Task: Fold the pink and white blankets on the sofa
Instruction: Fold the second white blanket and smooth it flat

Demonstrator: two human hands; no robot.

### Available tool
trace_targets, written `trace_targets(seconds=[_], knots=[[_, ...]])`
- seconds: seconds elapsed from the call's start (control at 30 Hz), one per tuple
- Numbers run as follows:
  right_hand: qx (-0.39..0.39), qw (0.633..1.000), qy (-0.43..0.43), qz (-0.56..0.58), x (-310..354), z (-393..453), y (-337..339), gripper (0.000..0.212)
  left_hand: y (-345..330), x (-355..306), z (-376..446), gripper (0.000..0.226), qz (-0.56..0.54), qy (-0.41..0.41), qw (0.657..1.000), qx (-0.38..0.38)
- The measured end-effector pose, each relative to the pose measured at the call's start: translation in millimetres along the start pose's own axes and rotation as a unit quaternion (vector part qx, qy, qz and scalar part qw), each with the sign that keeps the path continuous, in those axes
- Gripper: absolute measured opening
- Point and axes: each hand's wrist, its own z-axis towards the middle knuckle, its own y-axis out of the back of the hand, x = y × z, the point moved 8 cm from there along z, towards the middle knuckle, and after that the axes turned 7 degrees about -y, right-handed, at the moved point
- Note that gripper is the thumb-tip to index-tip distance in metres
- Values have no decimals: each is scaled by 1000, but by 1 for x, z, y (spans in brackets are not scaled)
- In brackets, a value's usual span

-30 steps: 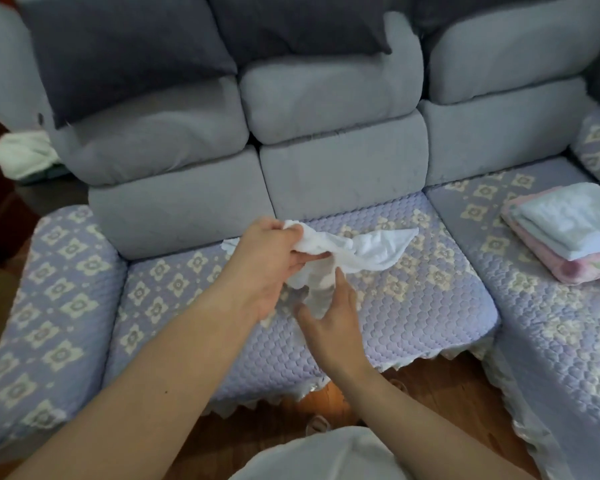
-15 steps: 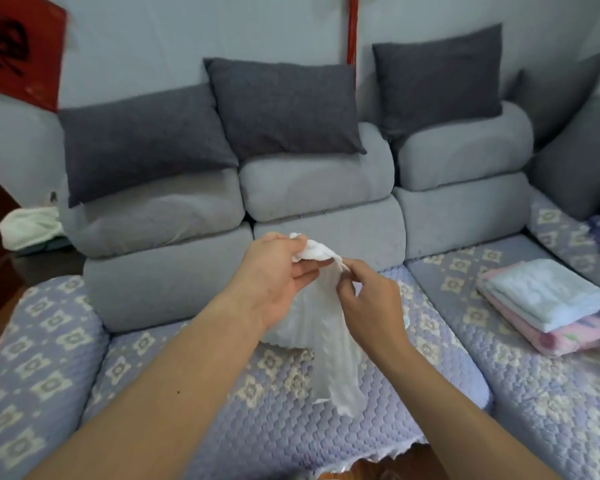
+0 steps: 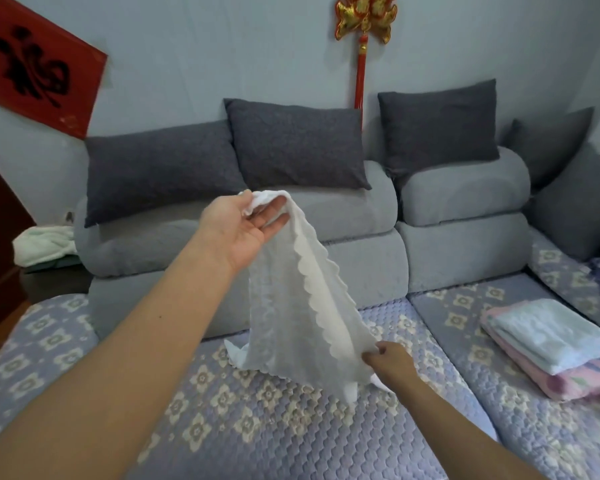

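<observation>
Your left hand (image 3: 246, 226) pinches the top corner of the white blanket (image 3: 291, 306); your right hand (image 3: 388, 362) pinches the lower corner (scalloped edge taut between them), hanging steeply over the sofa (image 3: 222, 427), left hand higher and farther.

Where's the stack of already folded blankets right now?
In the head view, the folded stack lies at the right on the sofa's quilted seat, right of the right hand.
</observation>
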Motion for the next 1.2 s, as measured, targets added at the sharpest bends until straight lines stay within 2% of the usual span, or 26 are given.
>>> trace_targets(seconds=[0.07,0.13,0.17,0.23,0.3,0.33,0.37,0.43,0.5,0.57,0.67,0.73,0.87,0.97,1.03,1.1,1.2], knots=[[30,997,-38,58,-3,10,-18,15,10,-9,6,12,-3,-3,1000,-9],[35,981,-95,165,-5,16,-29,9,21,-20,9,14,-2,-16,1000,-26],[29,961,-122,245,-6,18,-30,3,29,-27,10,16,-2,-25,999,-36],[6,901,-177,397,-12,17,-25,12,46,-41,12,18,0,-42,997,-60],[-13,858,-203,472,-16,23,-14,16,71,-49,13,16,13,-48,994,-96],[-19,858,-211,468,-15,24,-5,15,87,-50,14,16,24,-50,992,-117],[-26,875,-210,436,-13,29,4,12,106,-49,15,18,39,-48,988,-144],[-40,930,-192,310,-8,39,28,12,145,-45,15,22,90,-37,976,-195],[-31,962,-167,214,5,46,49,12,182,-37,9,32,163,-5,959,-232],[-3,968,-144,207,28,49,69,4,207,-31,-1,32,228,29,939,-254],[13,955,-84,285,92,39,102,14,222,-39,-2,44,282,30,921,-268],[14,938,-25,345,152,26,134,24,211,-62,14,49,243,2,935,-257],[-50,880,100,461,275,-16,238,23,119,-155,40,31,67,-137,974,-167],[-76,833,200,510,353,-72,316,24,39,-232,41,27,-15,-232,970,-74],[-62,831,233,502,385,-102,347,29,1,-267,34,25,-29,-263,964,-38],[-37,826,245,506,402,-125,366,29,-24,-289,24,28,-15,-282,959,-31],[-49,780,278,558,411,-150,390,24,-45,-309,15,34,-6,-327,944,-48]])
